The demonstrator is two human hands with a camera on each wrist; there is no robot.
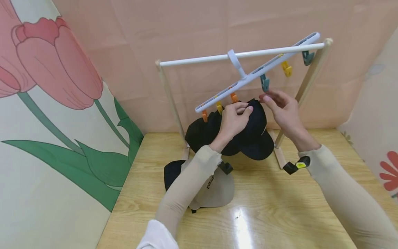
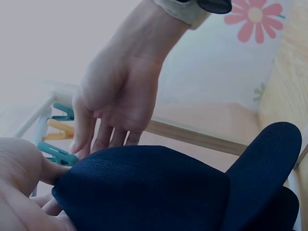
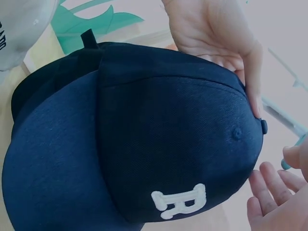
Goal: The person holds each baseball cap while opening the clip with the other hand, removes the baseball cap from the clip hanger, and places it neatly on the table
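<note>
A navy baseball cap [image 1: 258,135] with a white letter R [image 3: 180,202] hangs brim-down under a white clip hanger [image 1: 248,79]. My left hand [image 1: 231,121] pinches the cap at the top of its crown, thumb on the near side. My right hand [image 1: 287,114] is beside the crown with fingers loosely bent, nothing held between them. Its fingertips lie close to the cap and just below a teal clothespin [image 1: 264,83]; whether they touch either is unclear. Another dark cap [image 1: 197,133] hangs to the left, near an orange clothespin [image 1: 204,116] and a yellow clothespin [image 1: 219,108].
The hanger hooks over the white rod [image 1: 199,60] of a wooden-legged rack. More clothespins hang at its right, one yellow [image 1: 286,68] and one dark teal [image 1: 308,57]. On the wooden table [image 1: 273,211] lies a beige cap [image 1: 217,190] beside a black one [image 1: 172,173].
</note>
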